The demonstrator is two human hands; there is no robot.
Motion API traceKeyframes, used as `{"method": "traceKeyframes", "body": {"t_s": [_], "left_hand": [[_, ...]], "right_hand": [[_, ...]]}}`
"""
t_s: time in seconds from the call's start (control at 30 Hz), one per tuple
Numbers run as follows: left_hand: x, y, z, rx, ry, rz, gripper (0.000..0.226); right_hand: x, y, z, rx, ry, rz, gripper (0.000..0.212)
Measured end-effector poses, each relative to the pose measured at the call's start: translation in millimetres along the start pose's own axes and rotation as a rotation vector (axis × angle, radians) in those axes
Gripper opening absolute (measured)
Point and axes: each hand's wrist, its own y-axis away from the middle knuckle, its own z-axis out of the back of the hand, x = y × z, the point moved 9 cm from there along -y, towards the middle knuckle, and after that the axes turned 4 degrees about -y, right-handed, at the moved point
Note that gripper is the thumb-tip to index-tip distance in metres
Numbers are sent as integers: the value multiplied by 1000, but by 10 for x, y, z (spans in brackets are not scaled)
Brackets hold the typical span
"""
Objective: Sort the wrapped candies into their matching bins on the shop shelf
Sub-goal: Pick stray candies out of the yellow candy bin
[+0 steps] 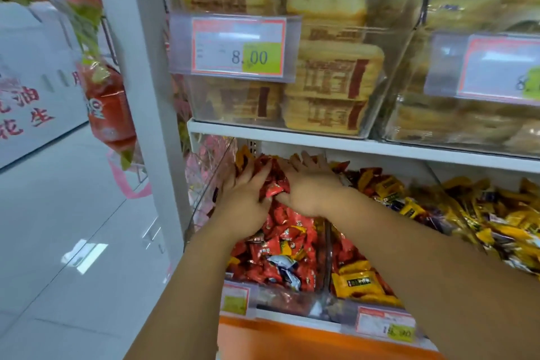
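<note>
**Two hands press a heap of red candies between them**

The left hand (pixel 244 199) and the right hand (pixel 311 188) are deep in the far part of the clear bin (pixel 326 245) on the lower shelf (pixel 321 145). The left fingers (pixel 257 175) are almost straight and a little spread, lying on the red candies (pixel 273 185). The right fingers (pixel 309 159) are also stretched out, and the thumb touches the heap from the near side. More red candies fill the bin near the wrists. Yellow candies (pixel 359 280) lie in the bin just to the right.
</note>
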Motion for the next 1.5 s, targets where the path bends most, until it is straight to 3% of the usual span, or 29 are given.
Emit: {"method": "traceKeyframes", "body": {"t_s": [0.17,0.3,0.5,0.63,0.7,0.77,0.83,0.93,1.03,1.13,1.33,1.5], "left_hand": [[-427,165,196,27,62,-36,66],[-1187,314,80,34,34,-161,61],[-2526,556,-461,135,172,-447,58],[-2920,584,-866,234,121,-484,62],[-2945,536,-931,229,86,-490,62],[-2962,483,-1006,240,85,-488,61],[-2940,434,-1063,266,105,-478,61],[-2911,396,-1075,283,124,-479,63],[-2878,411,-1052,289,130,-485,69],[-2817,448,-1020,290,145,-491,70],[-2752,482,-981,307,139,-486,67],[-2683,513,-962,309,125,-484,71]], "right_hand": [[-402,806,364,-161,-406,29,61],[-1203,1709,303,-266,-581,-155,50],[-2481,2737,-43,-383,-656,-424,35],[-2972,2942,-427,-370,-647,-495,17],[-3033,2864,-461,-357,-624,-470,16],[-3045,2778,-504,-253,-564,-476,45],[-3044,2679,-568,-162,-487,-459,55],[-3112,2631,-559,-178,-473,-481,42],[-3231,2668,-450,-201,-418,-542,43],[-3089,2565,-286,-297,-578,-466,38],[-2722,2313,-534,-22,-478,-392,58],[-2757,2343,-452,-198,-567,-426,30]]}}
